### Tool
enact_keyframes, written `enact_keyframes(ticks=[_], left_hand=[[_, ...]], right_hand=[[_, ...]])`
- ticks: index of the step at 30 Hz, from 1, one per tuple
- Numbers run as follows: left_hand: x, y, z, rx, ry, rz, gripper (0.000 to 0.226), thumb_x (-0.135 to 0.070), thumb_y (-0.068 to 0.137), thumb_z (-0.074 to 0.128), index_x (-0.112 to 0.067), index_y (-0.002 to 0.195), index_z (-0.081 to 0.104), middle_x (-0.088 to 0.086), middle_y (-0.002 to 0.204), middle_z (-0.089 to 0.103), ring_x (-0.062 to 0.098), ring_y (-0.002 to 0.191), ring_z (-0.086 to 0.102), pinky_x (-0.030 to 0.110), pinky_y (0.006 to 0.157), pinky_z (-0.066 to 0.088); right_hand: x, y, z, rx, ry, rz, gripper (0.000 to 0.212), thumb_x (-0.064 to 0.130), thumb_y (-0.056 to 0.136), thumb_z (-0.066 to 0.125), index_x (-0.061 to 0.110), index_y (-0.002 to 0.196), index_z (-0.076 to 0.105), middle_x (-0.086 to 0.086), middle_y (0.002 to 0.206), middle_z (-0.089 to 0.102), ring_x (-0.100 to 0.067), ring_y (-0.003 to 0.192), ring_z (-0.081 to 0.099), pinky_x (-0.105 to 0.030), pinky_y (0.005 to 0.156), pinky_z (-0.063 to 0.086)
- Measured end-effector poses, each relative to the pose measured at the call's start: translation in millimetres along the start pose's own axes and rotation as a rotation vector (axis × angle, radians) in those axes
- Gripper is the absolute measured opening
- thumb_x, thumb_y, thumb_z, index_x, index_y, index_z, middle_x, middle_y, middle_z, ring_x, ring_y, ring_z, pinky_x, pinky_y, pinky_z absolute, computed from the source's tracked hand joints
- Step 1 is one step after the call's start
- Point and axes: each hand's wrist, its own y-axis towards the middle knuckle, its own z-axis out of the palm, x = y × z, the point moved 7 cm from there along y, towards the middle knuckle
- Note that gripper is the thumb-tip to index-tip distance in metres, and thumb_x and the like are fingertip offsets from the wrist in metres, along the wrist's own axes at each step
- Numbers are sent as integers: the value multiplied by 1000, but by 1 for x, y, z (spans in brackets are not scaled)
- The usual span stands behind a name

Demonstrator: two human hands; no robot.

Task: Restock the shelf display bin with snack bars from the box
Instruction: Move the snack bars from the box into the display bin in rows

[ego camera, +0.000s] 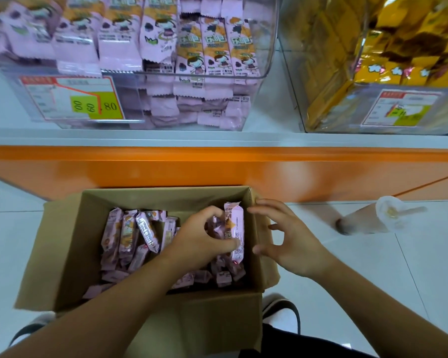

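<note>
An open cardboard box (62, 244) stands on the floor below the shelf, holding several pink-wrapped snack bars (130, 233). My left hand (199, 236) is inside the box, fingers curled round a bunch of pink bars (237, 228), one standing upright at the box's right wall. My right hand (290, 239) hovers just right of that bunch over the box's right edge, fingers spread and holding nothing. Above, a clear display bin (254, 73) on the shelf holds rows of the same pink bars.
A second clear bin (321, 99) with yellow packets stands on the shelf at right. An orange shelf front (217, 166) runs across above the box. A plastic cup with a straw (383, 215) lies on the white tiled floor at right. My shoes flank the box.
</note>
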Motion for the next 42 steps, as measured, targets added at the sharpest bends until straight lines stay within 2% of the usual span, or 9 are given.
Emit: enact_keyframes(ticks=[6,9,11,14,17,21,27,31,42], left_hand=[[-48,-45,-40,-110,0,1,38,-40,72,91,-31,100,67,-3,94,75,12,81,70,28,77,55],[-93,-80,-58,-162,5,43,36,-40,72,91,-31,99,69,-7,98,75,6,91,69,16,81,52],[-127,-102,-70,-193,-20,82,36,-40,71,92,-28,97,70,-8,94,75,8,88,71,26,86,55],[-181,-140,-92,-317,-140,145,35,-34,66,96,-29,91,71,-10,80,69,10,67,65,25,64,53],[-226,-181,-124,-480,-241,248,45,-42,56,100,-32,89,71,-10,77,68,9,62,63,12,52,45],[-258,-224,-159,-553,-250,370,60,-63,48,92,-33,95,69,-8,87,74,8,77,70,16,64,50],[-268,-247,-184,-430,-299,426,48,-35,67,96,-36,108,72,0,107,80,26,103,74,44,90,62],[-257,-245,-205,-431,-334,345,38,-23,81,85,-28,117,73,1,103,81,21,97,76,29,82,57],[-240,-238,-229,-435,-311,209,27,-21,92,75,-40,111,73,0,97,80,21,89,79,50,89,60]], right_hand=[[61,-3,-53,105,-46,86,36,27,92,80,43,122,69,23,126,68,3,120,61,-38,111,49],[125,-14,-78,243,58,79,37,29,91,81,38,125,68,13,120,72,-4,115,67,-41,109,52],[172,-30,-85,362,80,77,51,49,85,82,44,131,62,15,123,70,-5,118,66,-40,105,55],[240,-56,-87,433,66,6,57,59,83,79,50,133,55,13,124,70,-6,110,69,-36,88,57],[304,-77,-92,259,108,-123,38,43,91,75,41,125,59,5,116,75,-17,102,75,-47,85,62],[367,-95,-92,35,245,-227,8,25,99,65,27,106,67,-15,99,76,-43,88,73,-55,76,64],[403,-89,-77,-81,403,-221,22,16,104,58,28,110,74,-15,92,78,-46,77,74,-50,64,65],[396,-76,-70,-113,508,-116,23,12,101,63,27,101,81,-12,92,79,-29,82,77,-50,69,65],[372,-48,-114,-327,637,-193,16,20,98,68,12,109,76,-9,106,79,-32,99,77,-56,88,62]])
